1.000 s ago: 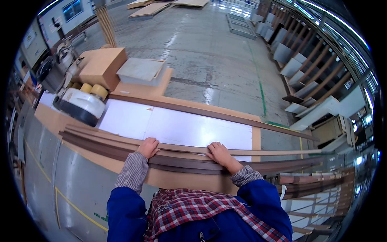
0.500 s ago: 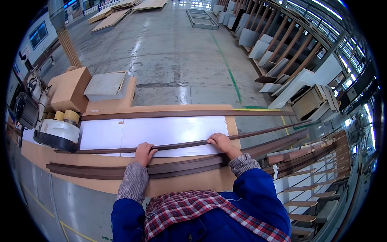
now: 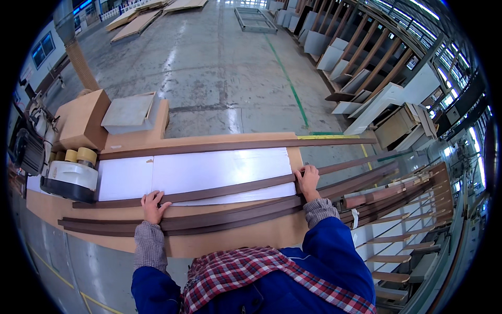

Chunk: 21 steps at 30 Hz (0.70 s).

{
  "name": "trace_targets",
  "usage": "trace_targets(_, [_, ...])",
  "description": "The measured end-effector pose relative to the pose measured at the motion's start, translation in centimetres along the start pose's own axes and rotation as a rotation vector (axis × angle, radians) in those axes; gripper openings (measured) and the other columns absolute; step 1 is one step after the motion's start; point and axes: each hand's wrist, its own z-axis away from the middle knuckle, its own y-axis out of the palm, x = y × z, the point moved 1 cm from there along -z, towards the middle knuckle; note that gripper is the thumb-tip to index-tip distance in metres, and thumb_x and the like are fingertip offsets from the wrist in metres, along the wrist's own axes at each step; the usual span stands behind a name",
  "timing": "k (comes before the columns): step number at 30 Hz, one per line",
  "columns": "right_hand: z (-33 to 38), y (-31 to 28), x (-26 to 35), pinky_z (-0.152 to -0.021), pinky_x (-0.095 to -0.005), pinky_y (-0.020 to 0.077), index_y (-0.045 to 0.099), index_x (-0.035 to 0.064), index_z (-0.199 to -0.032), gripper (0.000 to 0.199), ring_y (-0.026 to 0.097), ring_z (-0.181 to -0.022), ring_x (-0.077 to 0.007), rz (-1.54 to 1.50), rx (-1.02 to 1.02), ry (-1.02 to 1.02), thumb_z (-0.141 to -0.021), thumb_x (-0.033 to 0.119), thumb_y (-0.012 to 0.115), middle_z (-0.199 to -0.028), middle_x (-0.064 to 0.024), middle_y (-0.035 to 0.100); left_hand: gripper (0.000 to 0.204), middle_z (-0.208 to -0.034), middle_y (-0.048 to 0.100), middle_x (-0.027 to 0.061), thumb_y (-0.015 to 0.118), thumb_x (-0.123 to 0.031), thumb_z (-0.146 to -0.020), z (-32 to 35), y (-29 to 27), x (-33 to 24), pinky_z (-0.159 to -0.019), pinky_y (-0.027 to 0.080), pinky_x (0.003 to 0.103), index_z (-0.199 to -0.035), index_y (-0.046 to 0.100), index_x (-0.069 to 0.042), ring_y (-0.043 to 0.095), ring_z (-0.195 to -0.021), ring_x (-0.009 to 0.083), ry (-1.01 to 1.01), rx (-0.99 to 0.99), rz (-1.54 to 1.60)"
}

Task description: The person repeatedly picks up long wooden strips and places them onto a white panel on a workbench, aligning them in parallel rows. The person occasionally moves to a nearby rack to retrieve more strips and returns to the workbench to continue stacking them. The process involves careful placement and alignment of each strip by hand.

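A long dark brown strip [image 3: 230, 189] runs crosswise in front of me, over the white panel and past the board's right end. My left hand [image 3: 152, 206] grips its left part, fingers at the far edge and thumb at the near side. Farther right, my right hand [image 3: 307, 183] is closed over the same strip, near the white panel's right end. Just nearer to me lie several more brown strips [image 3: 225, 216], side by side. Another brown strip [image 3: 209, 148] lies along the far edge of the white panel [image 3: 219, 165].
At left stands a machine with a white and black housing [image 3: 69, 178] and yellow rollers. A grey box [image 3: 128, 118] rests behind it on the tan board [image 3: 120, 246]. At right a rack [image 3: 389, 259] carries more strips. Panels lean in a wooden-post rack [image 3: 361, 68] beyond.
The held strip has turned so that a wider brown face shows. My left hand has moved left along it, and my right hand has shifted right. The view has shifted slightly.
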Motion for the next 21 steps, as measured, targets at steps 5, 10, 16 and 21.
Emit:
trace_targets(5, [1.5, 1.5, 0.8, -0.093, -0.0465, 0.0362, 0.048, 0.0010, -0.114, 0.056, 0.037, -0.118, -0.0378, 0.120, -0.048, 0.241, -0.074, 0.034, 0.070, -0.125, -0.0227, 0.043, 0.046, -0.109, 0.056, 0.0136, 0.072, -0.035, -0.073, 0.0, 0.2, 0.0, -0.094, 0.033, 0.043, -0.107, 0.063, -0.005, 0.050, -0.105, 0.0301, 0.016, 0.039, 0.005])
trace_targets(10, [0.3, 3.4, -0.4, -0.095, -0.0484, 0.0357, 0.035, -0.0120, -0.124, 0.076, 0.040, -0.120, -0.0404, -0.085, -0.175, 0.697, -0.072, 0.027, 0.074, -0.127, -0.0307, 0.041, 0.045, -0.102, 0.054, 0.0132, 0.073, -0.030, -0.070, -0.4, 0.3, -0.2, -0.089, 0.035, 0.042, -0.105, 0.060, -0.005, 0.050, -0.098, 0.0307, 0.062, 0.071, 0.014])
trace_targets(16, [-2.2, 1.5, -4.1, -0.065, -0.0431, 0.0488, 0.055, -0.0042, -0.103, 0.038, 0.058, -0.081, -0.0271, -1.254, -0.311, 1.229, -0.074, 0.014, 0.071, -0.092, -0.0135, 0.060, 0.045, -0.094, 0.050, 0.0119, 0.077, -0.025, -0.064, -0.6, -2.5, -2.3, -0.085, 0.035, 0.042, -0.099, 0.056, -0.004, 0.047, -0.093, 0.0310, 0.078, 0.034, 0.029])
trace_targets(21, [-4.1, -3.9, -2.1, -0.043, -0.0328, 0.0424, 0.047, 0.0098, -0.070, 0.026, 0.046, -0.048, -0.0178, -1.584, -0.471, 1.231, -0.084, 0.023, 0.065, -0.058, -0.0044, 0.048, 0.043, -0.094, 0.051, 0.0107, 0.077, -0.019, -0.062, 0.7, -8.3, -5.9, -0.085, 0.032, 0.042, -0.096, 0.055, -0.005, 0.048, -0.091, 0.0297, 0.060, -0.093, -0.030])
